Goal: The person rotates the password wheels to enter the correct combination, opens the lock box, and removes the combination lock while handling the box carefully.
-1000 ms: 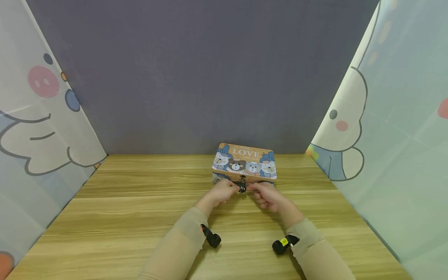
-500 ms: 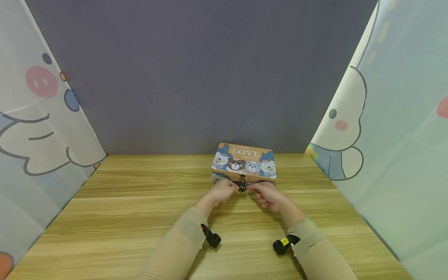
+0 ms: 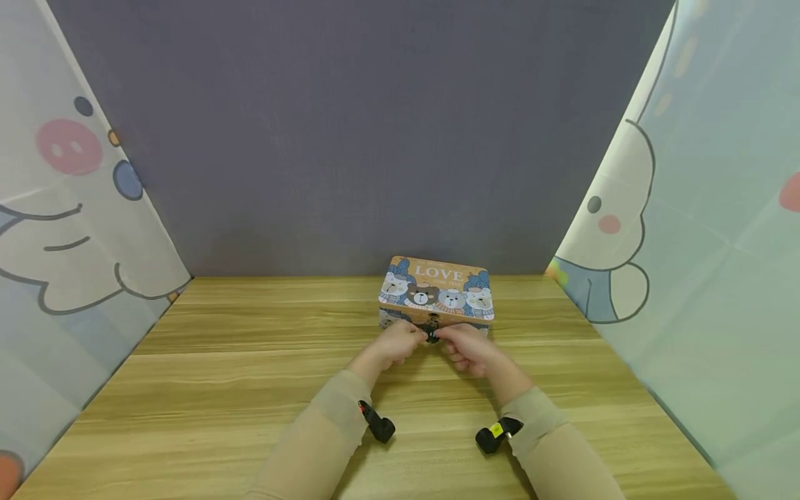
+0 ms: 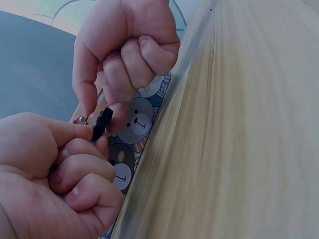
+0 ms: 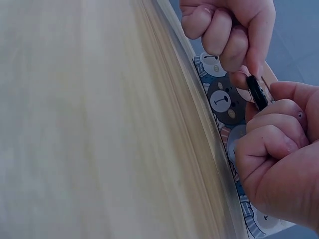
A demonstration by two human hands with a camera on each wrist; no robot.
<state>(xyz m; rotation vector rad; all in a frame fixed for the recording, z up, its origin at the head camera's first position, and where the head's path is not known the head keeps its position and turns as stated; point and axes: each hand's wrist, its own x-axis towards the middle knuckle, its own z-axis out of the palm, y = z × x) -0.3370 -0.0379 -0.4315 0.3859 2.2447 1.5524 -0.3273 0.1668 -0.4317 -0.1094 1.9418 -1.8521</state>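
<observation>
A small black combination padlock (image 3: 432, 337) hangs at the front clasp of a tin box (image 3: 437, 286). The box lid carries cartoon bears and the word LOVE, and it is down. My left hand (image 3: 396, 342) pinches the padlock's left side between thumb and index finger, the other fingers curled in. From the right, my right hand (image 3: 470, 347) has its thumb and index finger at the padlock's other side. In the left wrist view the padlock (image 4: 102, 123) sits between both hands' fingertips. Fingers partly cover it in the right wrist view, and its dial digits are unreadable.
The box stands on a wood-grain table (image 3: 250, 389), close to a dark grey back panel (image 3: 362, 139). Cartoon-printed curtains (image 3: 706, 229) flank the table on both sides. A small black camera sticks out from each sleeve.
My right hand has shifted a little left, so its fingertips now meet the padlock. The left hand keeps its pinch in the same place, and the box stays put.
</observation>
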